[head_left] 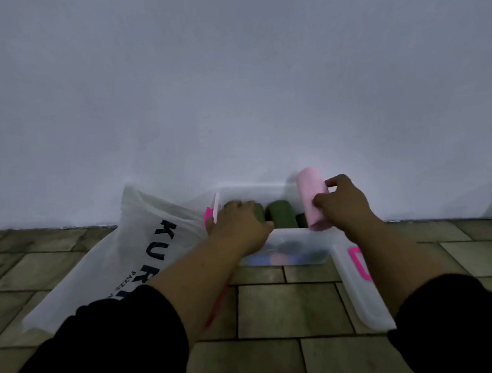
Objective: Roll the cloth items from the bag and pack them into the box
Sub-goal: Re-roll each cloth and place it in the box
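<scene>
A clear plastic box [293,238] with pink latches stands on the tiled floor against the white wall. Inside it lie green cloth rolls [279,214]. My left hand [238,226] rests palm down on the leftmost green roll inside the box. My right hand [341,202] grips a rolled pink cloth [311,197], held upright over the box's right end. A white plastic bag [134,249] with dark lettering lies flat on the floor left of the box.
The box's clear lid [358,288] with a pink clip lies on the floor, angled off the box's front right corner. A white wall [234,87] rises right behind the box. Olive floor tiles [288,309] spread in front.
</scene>
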`<action>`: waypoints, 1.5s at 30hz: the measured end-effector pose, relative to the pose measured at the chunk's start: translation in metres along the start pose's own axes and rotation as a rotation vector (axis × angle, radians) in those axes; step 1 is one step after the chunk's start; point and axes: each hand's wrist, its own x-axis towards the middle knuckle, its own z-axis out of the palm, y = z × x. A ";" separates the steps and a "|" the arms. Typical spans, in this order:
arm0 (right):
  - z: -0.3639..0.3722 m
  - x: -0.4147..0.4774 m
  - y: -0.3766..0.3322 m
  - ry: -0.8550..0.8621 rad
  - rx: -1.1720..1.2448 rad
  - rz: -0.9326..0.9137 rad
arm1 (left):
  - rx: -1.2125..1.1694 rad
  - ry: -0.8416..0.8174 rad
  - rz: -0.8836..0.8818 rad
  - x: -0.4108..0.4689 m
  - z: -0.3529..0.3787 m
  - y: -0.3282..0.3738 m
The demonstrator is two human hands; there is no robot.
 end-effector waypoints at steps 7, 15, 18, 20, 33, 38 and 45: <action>0.042 0.041 -0.009 -0.306 -0.536 0.067 | 0.148 -0.129 0.000 0.012 0.022 -0.020; 0.044 0.051 -0.009 -0.516 -0.590 0.142 | 0.165 -0.149 -0.004 0.008 0.018 -0.017; 0.051 0.048 -0.013 -0.541 -0.715 0.089 | 0.174 -0.137 0.001 0.007 0.019 -0.017; 0.054 0.047 -0.015 -0.572 -0.767 0.083 | 0.171 -0.135 0.004 0.006 0.020 -0.017; 0.052 0.041 -0.017 -0.585 -0.908 -0.018 | 0.187 -0.135 -0.012 0.008 0.022 -0.016; 0.053 0.035 -0.018 -0.498 -0.918 -0.036 | 0.008 0.031 0.055 -0.003 0.022 -0.023; 0.042 -0.008 0.009 0.276 -0.088 -0.323 | -0.044 0.323 0.037 -0.100 0.075 -0.068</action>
